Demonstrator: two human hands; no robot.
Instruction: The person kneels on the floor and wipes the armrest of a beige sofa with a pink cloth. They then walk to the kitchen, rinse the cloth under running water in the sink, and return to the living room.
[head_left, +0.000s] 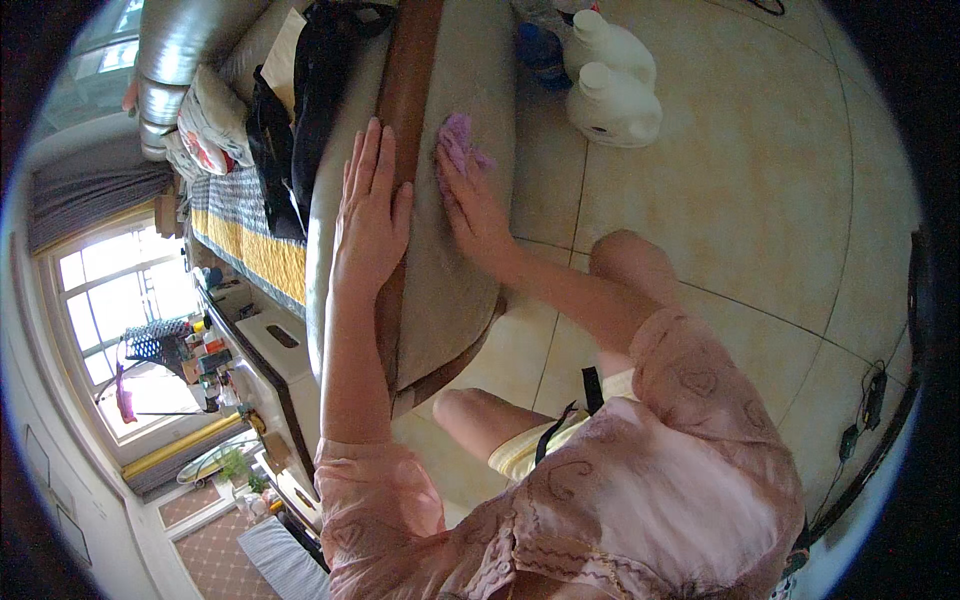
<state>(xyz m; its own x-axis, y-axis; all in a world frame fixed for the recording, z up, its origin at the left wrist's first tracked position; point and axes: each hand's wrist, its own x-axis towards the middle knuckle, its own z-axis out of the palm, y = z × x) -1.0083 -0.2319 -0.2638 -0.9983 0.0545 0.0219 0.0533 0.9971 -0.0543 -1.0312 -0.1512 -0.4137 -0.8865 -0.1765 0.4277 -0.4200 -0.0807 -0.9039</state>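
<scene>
My left hand (370, 225) lies flat on the pale padded top of the sofa arm (340, 140), its fingers stretched out and holding nothing. Its thumb side reaches over the brown wooden strip (410, 70) running along the arm. Against the sofa's grey outer side (450, 310), my right hand (478, 215) presses a crumpled pink-purple cloth (460, 145). The cloth bunches out beyond the fingertips, and part of it is hidden under them.
Two white plastic jugs (615, 105) and a blue bottle (543, 55) are on the tiled floor (740, 180) beyond my right hand. A black bag (325, 80) and cushions (215, 115) rest on the sofa. Left of it stands a cluttered table (270, 350). Cables (860, 410) lie far right.
</scene>
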